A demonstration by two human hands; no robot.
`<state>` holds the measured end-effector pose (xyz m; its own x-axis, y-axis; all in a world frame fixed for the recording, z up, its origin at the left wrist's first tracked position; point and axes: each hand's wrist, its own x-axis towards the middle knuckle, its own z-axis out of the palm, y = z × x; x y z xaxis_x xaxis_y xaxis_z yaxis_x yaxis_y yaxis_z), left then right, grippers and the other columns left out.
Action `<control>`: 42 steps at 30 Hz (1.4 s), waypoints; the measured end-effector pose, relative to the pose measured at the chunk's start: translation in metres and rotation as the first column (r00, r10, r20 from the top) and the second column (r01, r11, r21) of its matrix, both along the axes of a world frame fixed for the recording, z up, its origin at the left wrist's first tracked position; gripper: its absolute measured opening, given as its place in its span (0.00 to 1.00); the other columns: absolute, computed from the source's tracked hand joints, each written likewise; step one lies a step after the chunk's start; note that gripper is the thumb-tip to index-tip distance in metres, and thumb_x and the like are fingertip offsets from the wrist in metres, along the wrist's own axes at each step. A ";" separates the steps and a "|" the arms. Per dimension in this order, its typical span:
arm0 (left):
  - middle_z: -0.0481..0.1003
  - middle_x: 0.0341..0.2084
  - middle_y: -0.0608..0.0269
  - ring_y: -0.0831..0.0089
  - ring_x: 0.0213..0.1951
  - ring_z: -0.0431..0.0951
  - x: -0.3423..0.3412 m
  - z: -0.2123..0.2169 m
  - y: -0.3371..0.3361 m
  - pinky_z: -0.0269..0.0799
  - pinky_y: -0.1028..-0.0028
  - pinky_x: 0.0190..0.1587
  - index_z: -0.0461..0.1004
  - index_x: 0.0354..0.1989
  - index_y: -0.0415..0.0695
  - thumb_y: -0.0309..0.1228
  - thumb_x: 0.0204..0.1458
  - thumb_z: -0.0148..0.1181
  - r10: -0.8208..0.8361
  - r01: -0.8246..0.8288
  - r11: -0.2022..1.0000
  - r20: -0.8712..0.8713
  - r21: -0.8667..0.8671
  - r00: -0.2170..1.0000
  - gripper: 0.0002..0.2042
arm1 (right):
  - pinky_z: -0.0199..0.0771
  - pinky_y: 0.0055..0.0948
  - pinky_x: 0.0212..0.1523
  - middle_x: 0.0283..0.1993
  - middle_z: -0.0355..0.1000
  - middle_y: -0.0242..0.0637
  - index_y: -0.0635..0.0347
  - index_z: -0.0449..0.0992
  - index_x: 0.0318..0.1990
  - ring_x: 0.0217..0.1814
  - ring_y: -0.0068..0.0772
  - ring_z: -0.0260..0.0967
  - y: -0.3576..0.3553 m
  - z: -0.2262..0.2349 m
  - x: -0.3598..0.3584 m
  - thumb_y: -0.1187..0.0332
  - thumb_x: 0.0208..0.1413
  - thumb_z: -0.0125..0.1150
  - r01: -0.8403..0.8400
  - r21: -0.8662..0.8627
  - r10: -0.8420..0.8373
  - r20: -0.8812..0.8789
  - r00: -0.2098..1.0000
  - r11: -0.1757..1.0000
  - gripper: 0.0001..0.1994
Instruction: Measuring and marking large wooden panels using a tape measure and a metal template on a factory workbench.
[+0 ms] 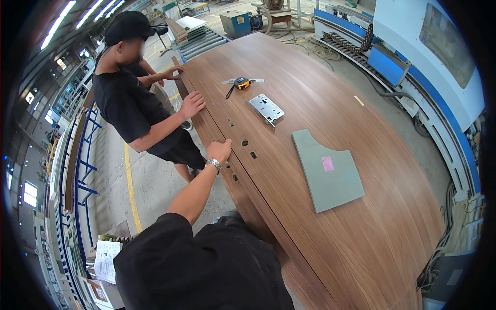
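My left hand (219,151), with a metal-banded watch (213,164) on its wrist, is curled over a narrow brown wooden board (245,199). This board lies along the left edge of a large wood-grain panel (289,170), a thin seam between them. Cut holes (245,142) show in both pieces near my fingers. Farther in on the panel lies a mortise lock (266,108) with a perforated metal case. A yellow-black tape measure (242,83) rests on a metal ruler (257,80) beyond it. My right hand is out of view.
A grey-green board (333,181) with a curved cutout and a pink note lies on the panel. At left, a co-worker (129,93) has both hands at the narrow board's far end. A blue-white machine (434,46) stands at right, roller conveyor (204,47) behind.
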<state>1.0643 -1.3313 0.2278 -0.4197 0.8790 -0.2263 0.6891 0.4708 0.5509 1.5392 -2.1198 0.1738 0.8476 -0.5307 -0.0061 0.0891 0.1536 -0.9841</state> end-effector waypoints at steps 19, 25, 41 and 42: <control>0.79 0.45 0.40 0.43 0.42 0.84 0.002 0.006 0.006 0.84 0.43 0.36 0.72 0.53 0.24 0.40 0.45 0.70 0.196 -0.148 0.979 0.447 -0.141 0.873 0.33 | 0.71 0.51 0.57 0.59 0.73 0.45 0.56 0.75 0.60 0.61 0.48 0.70 0.120 -0.067 -0.017 0.43 0.62 0.50 -0.026 0.068 0.030 -0.061 0.998 0.997 0.29; 0.80 0.44 0.43 0.46 0.41 0.84 -0.005 -0.006 0.011 0.82 0.41 0.36 0.73 0.52 0.27 0.35 0.45 0.70 0.221 -0.196 0.975 0.525 -0.104 0.822 0.28 | 0.71 0.50 0.56 0.57 0.74 0.45 0.57 0.75 0.58 0.58 0.47 0.71 0.260 -0.122 -0.039 0.44 0.63 0.50 -0.076 0.157 0.100 -0.153 0.983 0.985 0.28; 0.77 0.46 0.47 0.51 0.44 0.82 0.059 0.020 -0.071 0.82 0.46 0.40 0.70 0.53 0.31 0.34 0.46 0.69 0.217 -0.140 0.971 0.471 -0.193 0.855 0.27 | 0.73 0.47 0.51 0.51 0.76 0.44 0.59 0.77 0.53 0.52 0.45 0.73 0.469 -0.184 -0.071 0.47 0.64 0.50 -0.200 0.324 0.307 -0.319 0.897 0.924 0.25; 0.77 0.47 0.46 0.50 0.45 0.82 0.064 0.021 -0.077 0.82 0.44 0.41 0.70 0.54 0.31 0.34 0.47 0.69 0.214 -0.134 0.972 0.478 -0.195 0.852 0.28 | 0.73 0.47 0.51 0.51 0.76 0.44 0.60 0.77 0.52 0.52 0.45 0.73 0.479 -0.183 -0.071 0.47 0.64 0.50 -0.210 0.339 0.321 -0.316 0.893 0.917 0.24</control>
<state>1.1287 -1.4084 0.2491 -0.3614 0.7412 -0.5656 0.2454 0.6609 0.7092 1.4686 -1.6410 -0.0094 0.8658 -0.2127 -0.4529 -0.3449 0.4020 -0.8482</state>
